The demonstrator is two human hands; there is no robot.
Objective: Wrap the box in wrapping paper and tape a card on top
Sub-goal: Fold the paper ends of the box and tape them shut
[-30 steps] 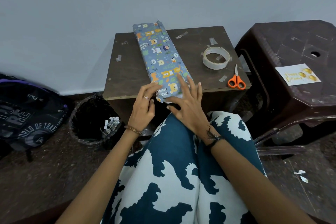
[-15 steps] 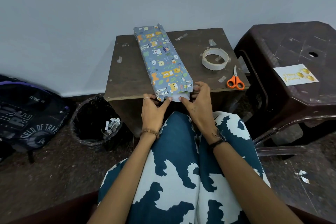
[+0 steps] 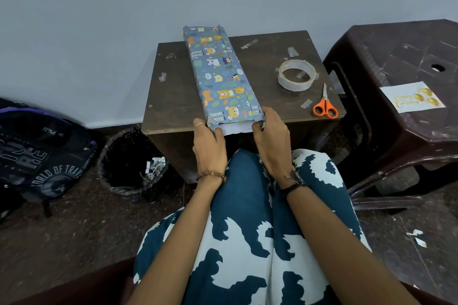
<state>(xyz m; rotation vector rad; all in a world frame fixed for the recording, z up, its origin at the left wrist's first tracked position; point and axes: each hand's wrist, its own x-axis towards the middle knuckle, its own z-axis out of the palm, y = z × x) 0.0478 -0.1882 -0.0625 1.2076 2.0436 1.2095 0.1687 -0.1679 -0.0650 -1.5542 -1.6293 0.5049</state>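
A long box (image 3: 219, 74) wrapped in blue animal-print paper lies lengthwise on a small dark table (image 3: 173, 96), its near end at the front edge. There the paper's white inside (image 3: 236, 128) shows as an unfolded flap. My left hand (image 3: 209, 146) pinches the paper at the near left corner. At the near right corner my right hand (image 3: 272, 138) pinches the paper too. A white birthday card (image 3: 411, 99) with gold balloons lies on the brown plastic stool (image 3: 396, 143) to the right. A roll of clear tape (image 3: 297, 78) sits on the table's right side.
Orange-handled scissors (image 3: 325, 106) lie near the table's right front corner, with cut tape pieces (image 3: 306, 103) stuck about the top. A black-lined bin (image 3: 131, 163) stands left of the table and a dark backpack (image 3: 37, 153) lies further left. My patterned lap fills the foreground.
My right hand has come off the top of the box and gone to its near right corner. Both hands now pinch the paper at the near end, and the white flap shows.
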